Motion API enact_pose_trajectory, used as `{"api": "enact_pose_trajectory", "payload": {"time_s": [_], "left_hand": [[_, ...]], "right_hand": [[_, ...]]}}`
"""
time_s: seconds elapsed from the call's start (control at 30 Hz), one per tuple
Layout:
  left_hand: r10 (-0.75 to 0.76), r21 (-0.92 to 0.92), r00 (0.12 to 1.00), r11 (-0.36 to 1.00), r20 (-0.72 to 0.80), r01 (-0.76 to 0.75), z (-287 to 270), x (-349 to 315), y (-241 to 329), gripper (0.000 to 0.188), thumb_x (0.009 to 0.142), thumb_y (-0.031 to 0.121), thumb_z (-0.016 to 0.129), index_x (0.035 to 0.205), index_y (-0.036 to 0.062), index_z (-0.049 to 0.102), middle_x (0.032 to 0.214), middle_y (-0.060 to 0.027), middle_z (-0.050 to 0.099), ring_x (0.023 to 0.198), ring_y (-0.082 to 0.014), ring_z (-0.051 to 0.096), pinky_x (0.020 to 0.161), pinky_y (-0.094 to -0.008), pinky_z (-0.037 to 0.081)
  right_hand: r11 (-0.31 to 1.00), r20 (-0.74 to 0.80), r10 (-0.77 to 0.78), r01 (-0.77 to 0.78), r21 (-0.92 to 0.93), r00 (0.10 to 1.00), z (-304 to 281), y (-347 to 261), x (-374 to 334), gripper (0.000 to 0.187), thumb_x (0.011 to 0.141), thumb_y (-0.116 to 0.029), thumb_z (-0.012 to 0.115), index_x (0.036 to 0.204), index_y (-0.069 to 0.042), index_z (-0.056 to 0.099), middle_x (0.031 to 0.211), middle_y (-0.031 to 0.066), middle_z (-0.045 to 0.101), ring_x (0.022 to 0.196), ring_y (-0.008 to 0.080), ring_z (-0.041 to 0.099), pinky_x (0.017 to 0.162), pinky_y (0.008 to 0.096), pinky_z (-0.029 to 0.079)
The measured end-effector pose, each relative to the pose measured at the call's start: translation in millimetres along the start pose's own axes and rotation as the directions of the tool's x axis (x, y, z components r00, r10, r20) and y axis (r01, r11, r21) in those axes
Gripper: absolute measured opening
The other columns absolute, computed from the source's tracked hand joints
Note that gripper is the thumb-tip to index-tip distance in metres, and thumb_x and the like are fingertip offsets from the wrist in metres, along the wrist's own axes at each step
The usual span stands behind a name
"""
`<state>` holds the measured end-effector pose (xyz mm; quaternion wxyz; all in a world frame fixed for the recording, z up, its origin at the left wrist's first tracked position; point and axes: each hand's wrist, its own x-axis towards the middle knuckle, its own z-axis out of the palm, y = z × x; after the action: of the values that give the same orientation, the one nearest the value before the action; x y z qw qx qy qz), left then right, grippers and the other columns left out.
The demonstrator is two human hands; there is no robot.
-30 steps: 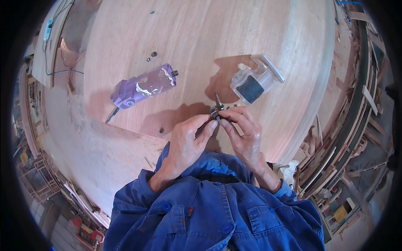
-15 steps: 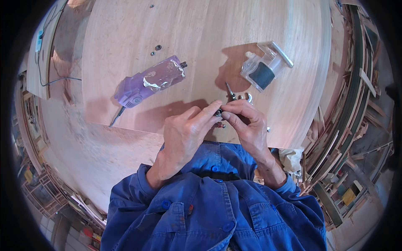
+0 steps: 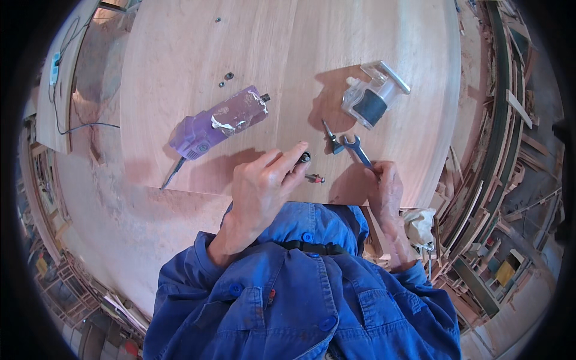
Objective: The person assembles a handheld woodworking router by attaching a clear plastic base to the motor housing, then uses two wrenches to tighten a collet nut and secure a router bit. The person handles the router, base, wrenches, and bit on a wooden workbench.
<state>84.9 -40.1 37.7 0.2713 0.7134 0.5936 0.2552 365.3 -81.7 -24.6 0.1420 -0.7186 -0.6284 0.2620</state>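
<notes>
My left hand (image 3: 269, 179) is closed round a small dark cylindrical metal part (image 3: 306, 156), its round end showing at the fingertips. Just below it, a red-tipped router bit (image 3: 316, 178) lies on the board. My right hand (image 3: 384, 185) has its fingers on the near end of an open-end wrench (image 3: 359, 151), whose jaw points away from me. Beside that jaw rests a slim pointed bit with a dark, wider base (image 3: 332, 139). A purple trim router motor (image 3: 231, 117) lies left of centre, its cord running toward me.
A clear plastic router base (image 3: 373, 99) stands at the far right of the wooden board (image 3: 282, 66). Small nuts (image 3: 228, 76) lie beyond the motor. Stacked timber strips (image 3: 489, 180) line the right side. A power strip (image 3: 55, 67) with a cable is at far left.
My right hand has left the small part in my left hand, moved right and toward me, and taken hold of the wrench. My left hand stays in place, still holding the part.
</notes>
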Motion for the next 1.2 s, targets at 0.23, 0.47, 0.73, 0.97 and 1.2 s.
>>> {"api": "enact_pose_trajectory", "payload": {"time_s": [0.23, 0.47, 0.73, 0.97, 1.2], "left_hand": [[0.001, -0.027, 0.997, 1.0, -0.08, -0.003, 6.5, 1.2, -3.5, 0.028, 0.082, 0.019, 0.076, 0.11, 0.014, 0.074, 0.069, -0.0047, 0.062, 0.056, -0.021, 0.063, 0.049, -0.0338, 0.05], [-0.037, -0.05, 0.997, 0.998, -0.072, 0.033, 3.4, -0.5, 4.4, 0.029, 0.082, 0.019, 0.075, 0.11, 0.014, 0.072, 0.07, -0.0049, 0.06, 0.058, -0.0245, 0.064, 0.05, -0.0355, 0.05], [-0.063, -0.044, 0.998, 0.997, -0.03, 0.062, -4.3, -1.7, 8.7, 0.026, 0.084, 0.021, 0.074, 0.108, 0.0137, 0.072, 0.073, -0.007, 0.062, 0.059, -0.0278, 0.064, 0.052, -0.0384, 0.05], [-0.083, -0.127, 0.994, 0.989, -0.072, 0.074, 8.1, -10.5, 1.2, 0.023, 0.086, 0.02, 0.074, 0.106, 0.0113, 0.072, 0.071, -0.0096, 0.063, 0.06, -0.0289, 0.064, 0.051, -0.0388, 0.05], [-0.04, -0.057, 0.998, 0.998, -0.041, 0.038, 0.3, -2.8, 2.7, 0.022, 0.085, 0.019, 0.073, 0.106, 0.0115, 0.072, 0.07, -0.0083, 0.063, 0.06, -0.0285, 0.065, 0.053, -0.0385, 0.051]], "right_hand": [[0.661, 0.264, -0.059, -0.16, 0.733, 0.963, -42.9, -109.9, -19.5, 0.02, 0.106, -0.017, 0.048, 0.1, 0.001, 0.055, 0.066, 0.0021, 0.056, 0.058, 0.0073, 0.052, 0.053, 0.0242, 0.044], [0.741, 0.272, -0.035, -0.157, 0.653, 0.962, -13.2, -142.3, -26.1, 0.026, 0.108, -0.021, 0.044, 0.092, -0.002, 0.052, 0.058, 0.0021, 0.05, 0.05, 0.0096, 0.047, 0.047, 0.028, 0.039], [0.721, 0.014, -0.11, 0.07, 0.689, 0.994, -18.6, -157.1, -40.7, 0.024, 0.107, -0.014, 0.042, 0.088, -0.002, 0.05, 0.057, 0.005, 0.051, 0.047, 0.0134, 0.049, 0.046, 0.0314, 0.038], [0.793, 0.188, -0.005, -0.11, 0.599, 0.982, -15.1, -153.2, -31.9, 0.025, 0.106, -0.014, 0.045, 0.086, -0.001, 0.051, 0.056, 0.0068, 0.052, 0.045, 0.0168, 0.051, 0.044, 0.0318, 0.039], [0.787, 0.124, -0.08, -0.014, 0.616, 0.989, 0.2, -142.5, -30.1, 0.03, 0.107, -0.021, 0.047, 0.087, 0.0, 0.052, 0.058, 0.0079, 0.053, 0.046, 0.0154, 0.051, 0.045, 0.0307, 0.039]]}}
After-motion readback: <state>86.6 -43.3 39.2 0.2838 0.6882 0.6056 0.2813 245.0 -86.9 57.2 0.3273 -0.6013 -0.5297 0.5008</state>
